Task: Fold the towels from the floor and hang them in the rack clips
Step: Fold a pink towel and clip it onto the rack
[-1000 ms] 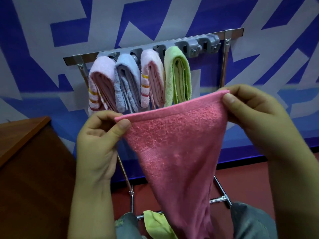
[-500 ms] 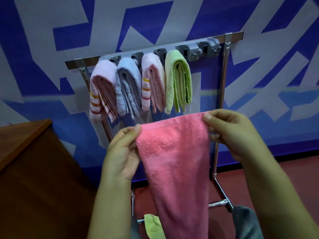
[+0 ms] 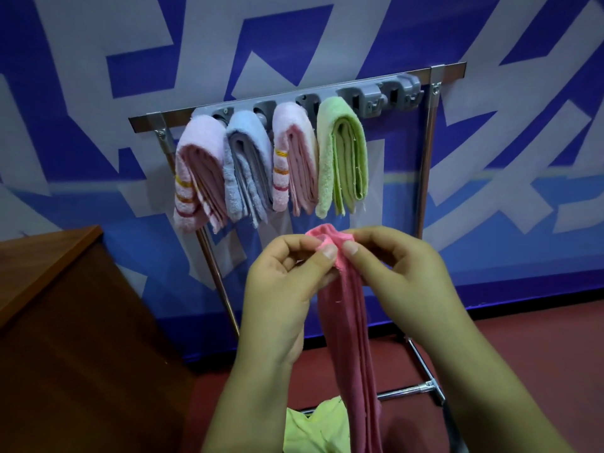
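A pink towel (image 3: 348, 328) hangs folded into a narrow strip in front of me. My left hand (image 3: 284, 289) and my right hand (image 3: 402, 282) pinch its top end together, thumbs almost touching. Behind it stands a metal rack (image 3: 428, 152) with a grey clip bar (image 3: 376, 94). Several folded towels hang in the clips: a pale pink striped one (image 3: 196, 178), a light blue one (image 3: 248, 168), a pink striped one (image 3: 295, 158) and a green one (image 3: 343, 155). Two clips at the right end hold nothing. A yellow-green towel (image 3: 313, 426) lies low by the rack's foot.
A brown wooden cabinet (image 3: 65, 322) stands at the left, close to the rack. A blue and white patterned wall (image 3: 523, 158) is right behind the rack. The floor (image 3: 539, 348) is red, and the rack's foot bar (image 3: 408, 390) crosses it.
My hands have come together, bringing the towel's two top corners to meet and folding it from a wide sheet into a narrow strip. The towel now sits lower, below the hanging towels.
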The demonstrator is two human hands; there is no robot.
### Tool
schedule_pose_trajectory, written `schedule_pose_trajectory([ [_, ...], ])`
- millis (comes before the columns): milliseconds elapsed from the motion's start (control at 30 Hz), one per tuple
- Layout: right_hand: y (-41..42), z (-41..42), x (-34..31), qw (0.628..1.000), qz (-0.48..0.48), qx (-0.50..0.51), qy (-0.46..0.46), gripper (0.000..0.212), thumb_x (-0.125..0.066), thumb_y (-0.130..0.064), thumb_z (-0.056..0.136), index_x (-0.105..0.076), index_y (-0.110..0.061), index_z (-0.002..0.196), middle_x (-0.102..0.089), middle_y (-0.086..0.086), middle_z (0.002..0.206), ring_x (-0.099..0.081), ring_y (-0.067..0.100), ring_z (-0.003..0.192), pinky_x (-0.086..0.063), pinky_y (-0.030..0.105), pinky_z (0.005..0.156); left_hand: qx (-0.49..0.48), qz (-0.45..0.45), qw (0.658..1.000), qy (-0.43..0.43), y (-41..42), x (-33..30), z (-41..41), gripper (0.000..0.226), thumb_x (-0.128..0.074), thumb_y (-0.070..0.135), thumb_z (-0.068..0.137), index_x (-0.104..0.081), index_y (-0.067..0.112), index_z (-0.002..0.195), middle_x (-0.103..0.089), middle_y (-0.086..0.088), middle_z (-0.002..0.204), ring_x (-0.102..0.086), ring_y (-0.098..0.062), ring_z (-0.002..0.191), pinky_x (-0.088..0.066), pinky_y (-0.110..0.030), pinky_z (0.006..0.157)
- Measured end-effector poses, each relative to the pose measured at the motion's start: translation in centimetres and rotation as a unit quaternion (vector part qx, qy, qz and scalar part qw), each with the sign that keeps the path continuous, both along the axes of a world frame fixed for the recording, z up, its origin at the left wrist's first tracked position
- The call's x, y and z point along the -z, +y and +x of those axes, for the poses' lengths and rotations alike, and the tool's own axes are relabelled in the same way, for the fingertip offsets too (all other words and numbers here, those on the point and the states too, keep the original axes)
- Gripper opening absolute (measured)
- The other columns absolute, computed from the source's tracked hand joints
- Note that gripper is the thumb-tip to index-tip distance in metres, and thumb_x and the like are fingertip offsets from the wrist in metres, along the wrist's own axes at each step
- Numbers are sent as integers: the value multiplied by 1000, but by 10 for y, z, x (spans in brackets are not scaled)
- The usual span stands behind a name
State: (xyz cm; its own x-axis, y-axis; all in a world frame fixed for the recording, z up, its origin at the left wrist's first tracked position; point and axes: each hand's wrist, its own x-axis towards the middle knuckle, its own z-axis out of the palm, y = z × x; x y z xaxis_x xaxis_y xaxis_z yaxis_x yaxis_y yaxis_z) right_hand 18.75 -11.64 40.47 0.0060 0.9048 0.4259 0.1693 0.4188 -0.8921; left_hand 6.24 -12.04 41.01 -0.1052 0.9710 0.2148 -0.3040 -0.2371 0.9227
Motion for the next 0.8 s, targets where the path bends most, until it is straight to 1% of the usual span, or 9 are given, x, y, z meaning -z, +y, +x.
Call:
schedule_pose_trajectory([
  [67,0,0,1,999,23,22,-31,13,-63,-21,86,-70,-30,90,-68,-10,88,-63,2,87,-52,23,81,-7,9,1000,11,-2,0,1,6,-63,-1,79,-62,6,78,-72,-2,77,-68,-11,72,-55,-22,66],
  [133,0,1,1,998,34,34,-47,14,-64,-21,84,-70,-31,91,-65,-11,87,-60,0,86,-46,11,76,-12,15,1000,22,-4,0,1,7,-63,-1,79,-63,6,78,-71,0,73,-68,-10,71,-55,-21,66],
  [200,-1,0,1,998,38,37,-45,15,-65,-19,84,-71,-31,92,-64,-10,85,-58,-2,82,-42,5,72,-17,21,999,37,-5,-1,2,8,-64,-2,80,-65,6,79,-70,0,71,-67,-9,70,-56,-21,68],
  [300,-3,0,0,998,44,35,-22,18,-66,-17,83,-71,-32,92,-63,-6,84,-57,-3,77,-42,5,66,-23,33,998,55,-8,-2,3,9,-64,-3,80,-67,6,79,-71,0,70,-67,-9,69,-55,-19,68],
  [400,-6,0,-1,999,48,24,-8,20,-66,-16,83,-71,-32,94,-62,-3,84,-58,-1,78,-42,7,63,-26,40,997,57,-9,-4,4,9,-64,-4,79,-68,5,78,-72,-1,70,-68,-9,69,-55,-18,67],
  [533,-6,-3,1,998,59,22,-11,24,-65,-14,85,-69,-33,99,-61,-4,85,-58,-1,81,-43,6,65,-40,42,997,50,-10,-4,4,10,-63,-4,80,-69,3,82,-74,-3,75,-70,-9,72,-55,-18,68],
  [700,-2,-3,7,992,101,61,-55,30,-72,-18,79,-69,-25,107,-57,-11,81,-57,1,79,-42,5,68,-39,45,996,64,-14,-6,5,16,-59,-5,84,-70,6,85,-75,-1,81,-72,-11,79,-55,-18,70],
  [800,0,-2,8,989,114,73,-64,33,-72,-15,76,-69,-21,108,-57,-12,81,-56,0,77,-43,4,69,-28,41,996,71,-14,-6,4,19,-56,-3,86,-72,8,88,-75,-1,86,-72,-13,86,-56,-20,73],
])
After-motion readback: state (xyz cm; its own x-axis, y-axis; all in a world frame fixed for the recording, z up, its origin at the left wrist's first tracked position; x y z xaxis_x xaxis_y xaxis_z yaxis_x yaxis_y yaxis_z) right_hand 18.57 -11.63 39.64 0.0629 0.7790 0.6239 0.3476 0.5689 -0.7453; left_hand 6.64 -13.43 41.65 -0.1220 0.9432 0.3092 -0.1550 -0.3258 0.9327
